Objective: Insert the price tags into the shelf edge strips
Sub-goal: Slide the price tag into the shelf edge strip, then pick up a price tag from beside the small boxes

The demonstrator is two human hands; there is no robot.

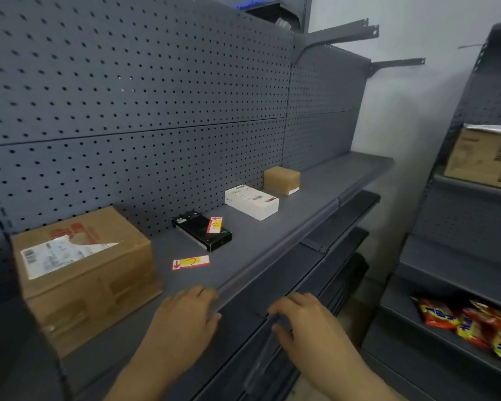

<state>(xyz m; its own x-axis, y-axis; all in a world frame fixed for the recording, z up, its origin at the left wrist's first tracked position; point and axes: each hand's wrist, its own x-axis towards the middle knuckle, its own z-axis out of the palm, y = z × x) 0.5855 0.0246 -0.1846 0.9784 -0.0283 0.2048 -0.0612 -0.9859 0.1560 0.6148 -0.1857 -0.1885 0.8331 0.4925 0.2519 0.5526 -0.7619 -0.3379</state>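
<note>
A grey shelf [272, 227] backed by perforated panels is seen from above, and the black box [202, 233] near its middle is taken as the landmark. One price tag [214, 224], red, white and yellow, is laid on top of the black box, at its right end. A second price tag [191, 262] is laid flat on the shelf just in front of the black box, toward the shelf's front edge. The shelf edge strip [275, 253] is run along the front of the shelf, in front of the black box and beyond the second tag; no tag is seen in it.

The left hand [185, 316] is placed in front of the black box, with its fingertips at the shelf edge strip; the fingers are bent loosely and nothing is seen held in them. The right hand [301, 322] is held to the right of the left hand, below the strip, against the front of the lower shelving; its fingers are curled, but the motion blur means it cannot be told whether anything is pinched.

A large cardboard box [84, 273] with a white label is stood to the left of the black box. A white box [251, 201] is set to the right of the black box, and a small brown parcel [281, 179] is set beyond the white box. Snack packets [469, 325] in red and yellow are piled on a separate rack far to the right of the black box.
</note>
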